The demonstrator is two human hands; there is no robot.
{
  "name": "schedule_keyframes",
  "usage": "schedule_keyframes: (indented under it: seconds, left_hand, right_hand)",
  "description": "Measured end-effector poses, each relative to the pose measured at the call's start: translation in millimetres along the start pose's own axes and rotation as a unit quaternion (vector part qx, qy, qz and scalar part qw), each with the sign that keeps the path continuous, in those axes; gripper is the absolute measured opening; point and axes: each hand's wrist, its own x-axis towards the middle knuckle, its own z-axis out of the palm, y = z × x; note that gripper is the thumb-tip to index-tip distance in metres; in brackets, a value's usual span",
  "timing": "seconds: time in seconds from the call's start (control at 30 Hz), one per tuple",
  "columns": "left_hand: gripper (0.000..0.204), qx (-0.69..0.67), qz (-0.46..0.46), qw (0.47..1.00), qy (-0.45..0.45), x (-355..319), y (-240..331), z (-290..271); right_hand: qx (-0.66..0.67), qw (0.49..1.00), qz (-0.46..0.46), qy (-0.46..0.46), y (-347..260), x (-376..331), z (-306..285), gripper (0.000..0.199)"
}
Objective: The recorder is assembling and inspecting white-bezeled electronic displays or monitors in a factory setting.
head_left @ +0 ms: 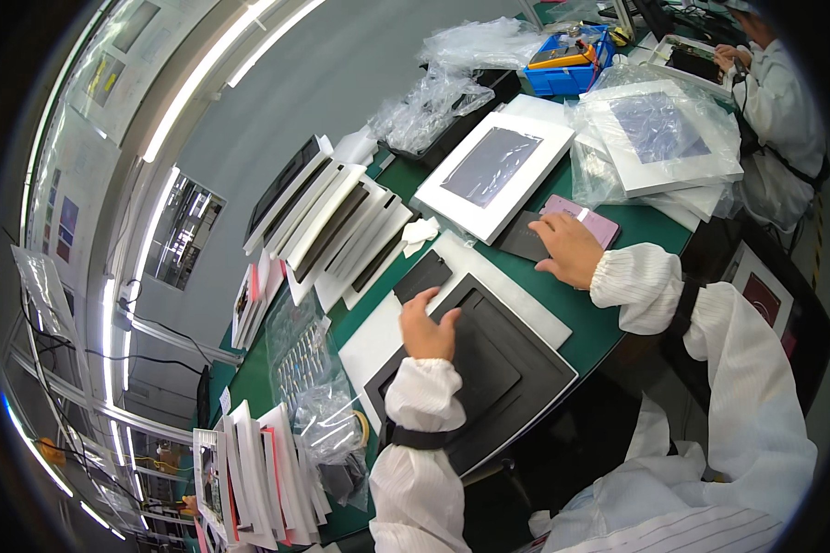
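Note:
A black rectangular panel (489, 369) with a raised middle lies on white foam sheets (539, 318) at the table's near edge. Above its left part is my left hand (429, 330), open, thumb apart from the fingers, holding nothing I can see. A smaller dark piece (422, 276) lies just beyond that hand. My right hand (570, 251) is open with fingers spread, beside a dark flat pad (524, 238) and a pink box-like item (588, 221). Whether its fingertips touch the pad I cannot tell. Behind it rests a white-framed panel (491, 166) with a grey screen.
Stacked panels and foam sheets (327, 221) stand at the left, with more (258, 475) nearer. Between them lies a clear bag of small parts (304, 359). Bagged framed panels (659, 138) and a blue bin (572, 69) sit far right, where a co-worker (775, 111) handles a device.

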Motion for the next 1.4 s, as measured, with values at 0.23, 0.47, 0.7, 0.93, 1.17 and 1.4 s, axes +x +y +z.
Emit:
schedule_keyframes:
  seconds: [0.23, 0.47, 0.7, 0.93, 1.17, 1.4]
  left_hand:
    - [0.056, -0.194, -0.163, 0.951, -0.178, 23, 88, 64]
    - [0.058, -0.403, -0.359, 0.820, -0.190, 36, 94, 100]
    - [0.044, -0.527, -0.444, 0.707, -0.159, 39, 102, 94]
    - [0.028, -0.623, -0.447, 0.626, -0.143, 24, 102, 79]
    - [0.026, -0.660, -0.455, 0.585, -0.123, 19, 88, 74]
    - [0.025, -0.592, -0.438, 0.654, -0.173, 15, 119, 83]
  right_hand:
    - [-0.180, 0.983, 0.010, -0.030, 1, 18, 13, 0.066]
    - [-0.189, 0.980, 0.044, -0.039, 12, 28, 10, 0.073]
    - [-0.108, 0.987, 0.109, -0.055, 0, 25, -6, 0.062]
    - [0.128, 0.990, 0.054, -0.026, 34, -13, -45, 0.047]
    - [0.116, 0.975, 0.101, -0.161, 33, -51, -31, 0.019]
    - [0.346, 0.919, 0.162, -0.102, 48, -62, -41, 0.020]
